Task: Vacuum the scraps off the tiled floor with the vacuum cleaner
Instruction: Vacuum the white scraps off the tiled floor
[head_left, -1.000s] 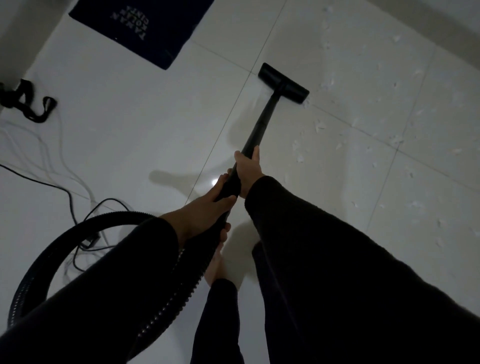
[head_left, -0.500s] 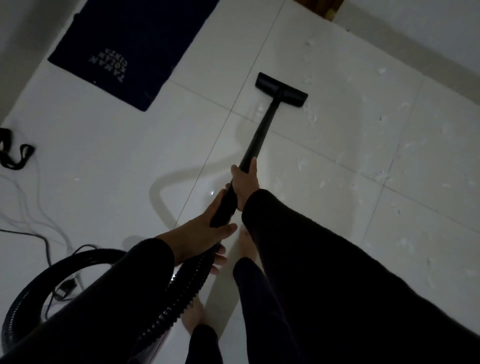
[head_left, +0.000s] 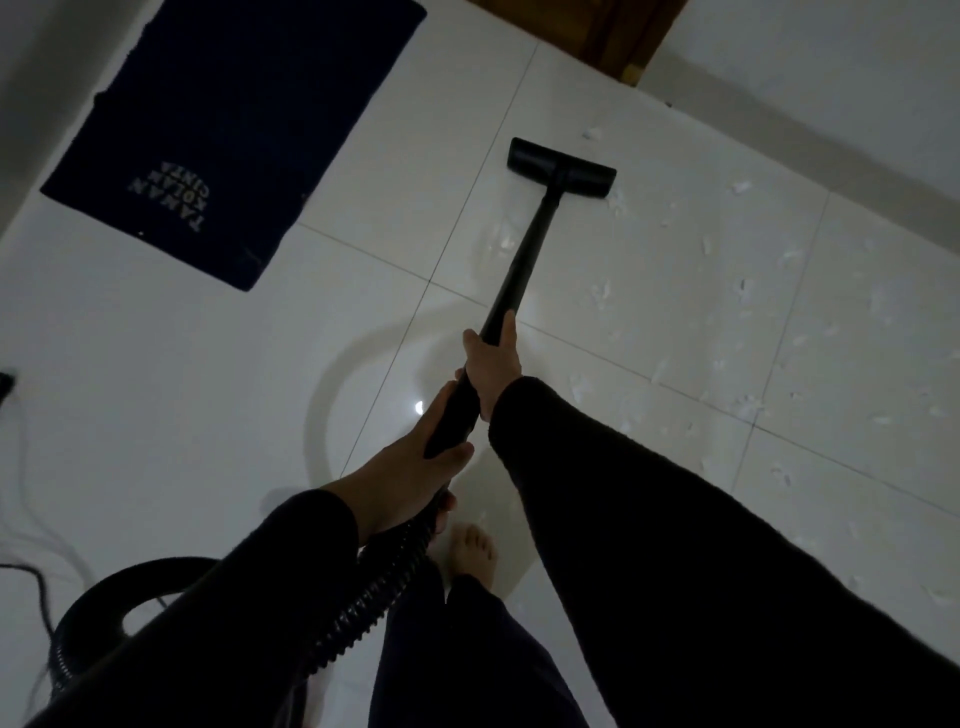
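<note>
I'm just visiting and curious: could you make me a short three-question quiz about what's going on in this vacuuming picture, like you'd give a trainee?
1. True or false: the vacuum's floor head is resting on the dark blue mat.
2. Which hand grips the wand nearer the floor head? A) left hand B) right hand C) neither
3. Fill in: most of the white scraps lie to the ____ of the wand.

Key
1. False; it sits on bare white tile, apart from the mat.
2. B; the left hand holds lower down, where the ribbed hose joins.
3. Right.
</note>
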